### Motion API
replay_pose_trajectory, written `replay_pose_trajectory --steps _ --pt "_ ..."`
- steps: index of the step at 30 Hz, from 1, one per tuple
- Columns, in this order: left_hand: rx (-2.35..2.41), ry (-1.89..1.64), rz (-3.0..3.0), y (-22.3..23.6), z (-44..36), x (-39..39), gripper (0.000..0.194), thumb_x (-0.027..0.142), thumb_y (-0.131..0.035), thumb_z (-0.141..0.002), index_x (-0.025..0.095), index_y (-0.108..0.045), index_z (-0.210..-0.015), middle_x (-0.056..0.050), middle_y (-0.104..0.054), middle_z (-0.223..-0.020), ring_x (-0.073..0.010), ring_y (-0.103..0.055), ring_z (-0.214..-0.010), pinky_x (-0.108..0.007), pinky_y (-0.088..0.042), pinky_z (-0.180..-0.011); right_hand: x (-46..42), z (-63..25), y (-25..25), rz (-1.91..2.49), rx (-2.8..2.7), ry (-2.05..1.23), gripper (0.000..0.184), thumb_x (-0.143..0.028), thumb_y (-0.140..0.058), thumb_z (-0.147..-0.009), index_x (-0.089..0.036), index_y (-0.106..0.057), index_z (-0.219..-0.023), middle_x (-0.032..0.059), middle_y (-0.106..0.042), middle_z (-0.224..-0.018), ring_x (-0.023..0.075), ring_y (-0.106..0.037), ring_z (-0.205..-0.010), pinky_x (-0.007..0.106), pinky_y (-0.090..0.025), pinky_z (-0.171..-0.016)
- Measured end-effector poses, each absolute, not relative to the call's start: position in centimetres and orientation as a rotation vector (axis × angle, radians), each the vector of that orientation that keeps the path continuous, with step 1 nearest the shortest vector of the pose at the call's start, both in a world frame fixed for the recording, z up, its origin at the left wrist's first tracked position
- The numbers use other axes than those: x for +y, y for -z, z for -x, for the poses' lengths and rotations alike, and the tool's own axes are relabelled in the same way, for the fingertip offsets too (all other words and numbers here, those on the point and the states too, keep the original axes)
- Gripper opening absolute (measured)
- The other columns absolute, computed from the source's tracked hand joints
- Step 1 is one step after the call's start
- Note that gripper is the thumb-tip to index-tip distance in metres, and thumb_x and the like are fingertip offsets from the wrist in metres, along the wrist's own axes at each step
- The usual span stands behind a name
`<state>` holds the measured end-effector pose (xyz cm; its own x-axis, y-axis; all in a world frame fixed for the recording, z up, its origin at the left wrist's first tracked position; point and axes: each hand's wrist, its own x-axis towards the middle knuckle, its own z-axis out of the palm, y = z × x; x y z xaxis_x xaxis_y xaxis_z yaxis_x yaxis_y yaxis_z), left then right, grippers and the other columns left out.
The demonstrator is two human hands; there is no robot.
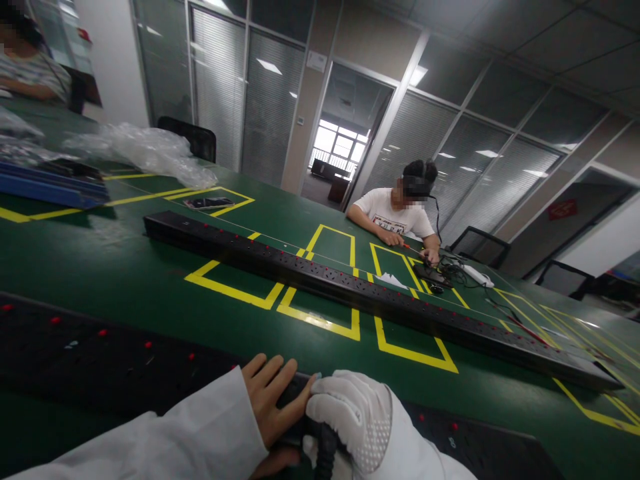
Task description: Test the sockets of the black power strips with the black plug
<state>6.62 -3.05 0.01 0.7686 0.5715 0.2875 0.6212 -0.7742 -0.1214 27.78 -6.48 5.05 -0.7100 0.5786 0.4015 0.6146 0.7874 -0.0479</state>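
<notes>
My left hand (273, 407), bare with a white sleeve, lies on the near black power strip (100, 360), fingers wrapped over its edge. My right hand (353, 413), in a white glove, is closed as a fist around a dark handle (325, 450) that points down at the strip; what the handle belongs to is hidden. The strip carries several small red dots. A second long black power strip (360, 293) lies farther back across the green table (150, 287).
Yellow tape rectangles (320, 280) mark the table. Crumpled clear plastic (145, 150) and blue rails (50, 187) sit at the far left. A person in a white shirt (395, 217) works with cables at the far side. Another person (30, 67) sits at the top left.
</notes>
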Motion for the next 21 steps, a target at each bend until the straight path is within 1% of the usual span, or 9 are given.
replay_pose_trajectory --steps 2,4,7,11,14,17,21 --pt "-0.94 0.355 2.757 0.0 -6.6 -3.1 0.088 0.043 -0.079 -0.062 0.032 -0.037 -0.138 -0.015 -0.059 -0.125 -0.0367 -0.058 -0.106 -0.055 -0.045 -0.087 -6.6 -27.4 -6.1 0.909 -2.594 0.088 0.029 -0.035 -0.053 -0.093 -0.015 -0.057 -0.114 0.008 -0.061 -0.112 0.0175 -0.062 -0.095 0.037 -0.053 -0.08" --pt "-0.935 0.363 2.747 0.1 -6.7 -3.1 0.084 0.048 -0.076 -0.064 0.03 -0.039 -0.137 -0.016 -0.059 -0.124 -0.0378 -0.058 -0.106 -0.057 -0.044 -0.087 -6.7 -27.2 -6.9 0.918 -2.605 0.051 0.028 -0.035 -0.053 -0.093 -0.016 -0.058 -0.113 0.0076 -0.06 -0.111 0.0171 -0.061 -0.094 0.036 -0.053 -0.08" --pt "-0.932 0.351 2.737 0.1 -6.8 -3.2 0.082 0.052 -0.075 -0.064 0.028 -0.043 -0.136 -0.019 -0.058 -0.124 -0.0398 -0.058 -0.106 -0.059 -0.043 -0.086 -6.7 -27.2 -7.4 0.923 -2.617 0.007 0.027 -0.034 -0.053 -0.093 -0.016 -0.058 -0.112 0.0075 -0.06 -0.111 0.0169 -0.061 -0.093 0.036 -0.053 -0.079" --pt "-0.931 0.338 2.764 0.1 -6.5 -3.0 0.092 0.043 -0.08 -0.059 0.031 -0.036 -0.139 -0.016 -0.058 -0.125 -0.0384 -0.058 -0.107 -0.057 -0.044 -0.086 -6.8 -27.1 -7.6 0.909 -2.626 -0.025 0.026 -0.033 -0.054 -0.093 -0.016 -0.058 -0.112 0.0073 -0.06 -0.111 0.0169 -0.061 -0.093 0.036 -0.053 -0.079" --pt "-0.913 0.344 2.776 0.1 -6.3 -2.9 0.094 0.04 -0.08 -0.059 0.032 -0.032 -0.14 -0.016 -0.058 -0.126 -0.0373 -0.058 -0.107 -0.055 -0.044 -0.087 -6.8 -27.1 -7.6 0.902 -2.623 -0.033 0.027 -0.032 -0.054 -0.093 -0.015 -0.058 -0.113 0.0075 -0.06 -0.112 0.0172 -0.061 -0.094 0.036 -0.053 -0.079" --pt "-0.899 0.372 2.77 0.1 -6.3 -2.9 0.088 0.046 -0.076 -0.064 0.03 -0.034 -0.14 -0.016 -0.058 -0.125 -0.0376 -0.057 -0.106 -0.055 -0.044 -0.086 -6.7 -27.2 -7.4 0.9 -2.612 -0.026 0.027 -0.033 -0.054 -0.093 -0.016 -0.057 -0.113 0.0075 -0.06 -0.112 0.0171 -0.061 -0.094 0.036 -0.053 -0.08" --pt "-0.899 0.425 2.78 0.1 -6.4 -3.0 0.083 0.061 -0.067 -0.069 0.028 -0.037 -0.139 -0.016 -0.057 -0.124 -0.0376 -0.057 -0.105 -0.055 -0.044 -0.085 -6.7 -27.4 -6.4 0.905 -2.583 0.006 0.029 -0.035 -0.053 -0.093 -0.016 -0.057 -0.114 0.0078 -0.06 -0.113 0.0176 -0.061 -0.095 0.037 -0.053 -0.08"
